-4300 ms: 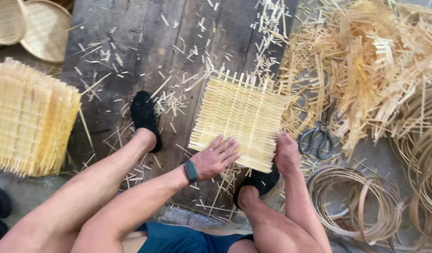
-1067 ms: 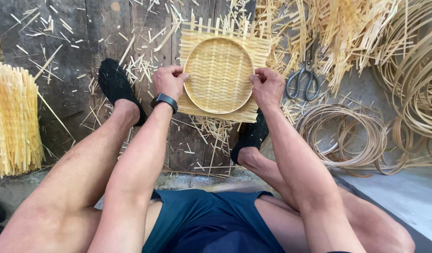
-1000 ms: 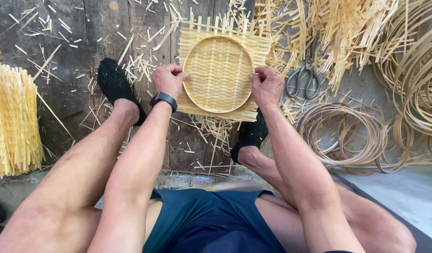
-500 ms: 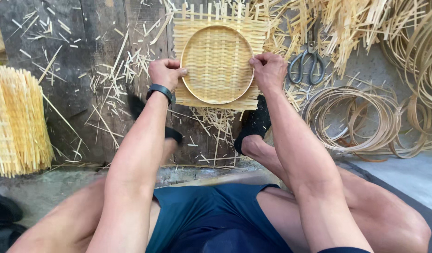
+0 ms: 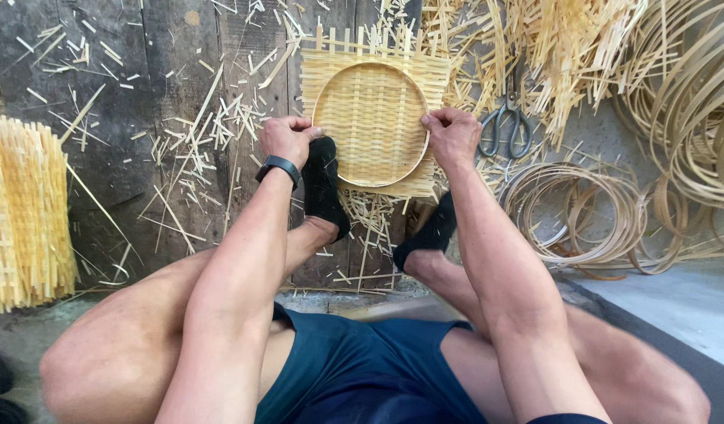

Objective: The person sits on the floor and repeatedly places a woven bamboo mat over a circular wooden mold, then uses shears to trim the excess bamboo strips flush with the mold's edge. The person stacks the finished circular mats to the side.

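A square woven bamboo mat [image 5: 434, 72] lies on a dark wooden board, with a round bamboo hoop [image 5: 370, 124] pressed onto it so the weave dips like a shallow tray. My left hand [image 5: 287, 138], a dark watch on its wrist, grips the hoop's left rim. My right hand [image 5: 451, 135] grips the right rim. Both my feet in black socks sit at the mat's near edge, the left foot [image 5: 325, 187] close beside my left hand, the right foot [image 5: 429, 232] below the mat.
A stack of woven bamboo mats [image 5: 23, 212] stands at the left. Scissors [image 5: 506, 126] lie right of the mat. Coiled bamboo hoops [image 5: 578, 212] and loose strips [image 5: 566, 47] fill the right side. Offcuts litter the board [image 5: 142, 102].
A hoop now sits on the formerly flat mat, with both hands on its rim. My left foot has slid right, up against the mat beside my left hand.
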